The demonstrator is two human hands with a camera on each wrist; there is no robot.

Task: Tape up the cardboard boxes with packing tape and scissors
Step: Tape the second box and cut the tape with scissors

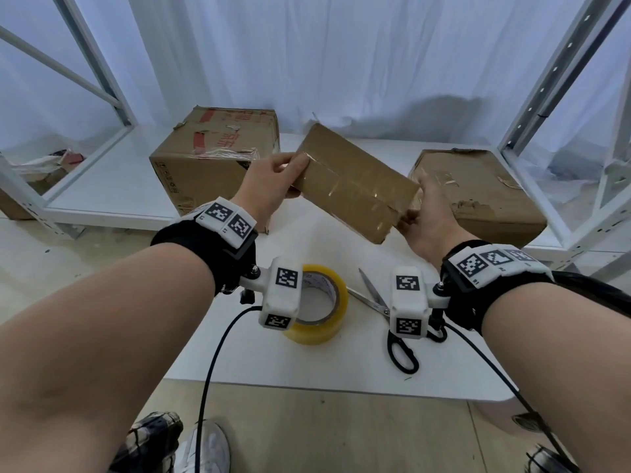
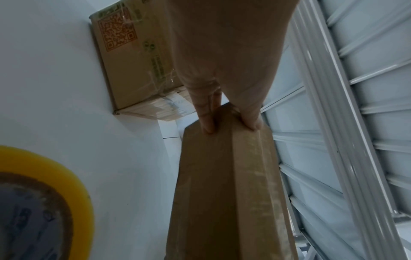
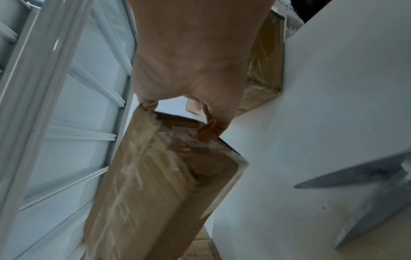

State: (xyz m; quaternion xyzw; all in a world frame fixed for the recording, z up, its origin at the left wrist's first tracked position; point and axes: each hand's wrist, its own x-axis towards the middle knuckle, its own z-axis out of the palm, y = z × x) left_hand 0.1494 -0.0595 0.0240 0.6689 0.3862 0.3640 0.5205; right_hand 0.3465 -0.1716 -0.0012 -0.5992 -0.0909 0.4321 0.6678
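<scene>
While the flat brown cardboard box hangs tilted in the air above the white worktop, both ends are held only by the tips of the person's hands. The left hand pinches the upper end, thumb on one face and fingers curled onto the other; the right hand grips the lower, ragged end, thumb and fingers curled over its torn edge.

That lower end looks like the weak spot: its cardboard is frayed and crumpled under wrinkled clear tape, so a hard squeeze may tear it further, or the glossy film may let the box slip. If it drops, it would likely land on the round yellow roll of packing tape or the black-handled steel scissors lying open just beneath, near each other but apart.

Old tape strips cross the box's matte face and shine. A large cube-like cardboard box with red print and a low, battered brown cardboard box sit behind on the white shelf, both scuffed and patched with film.
</scene>
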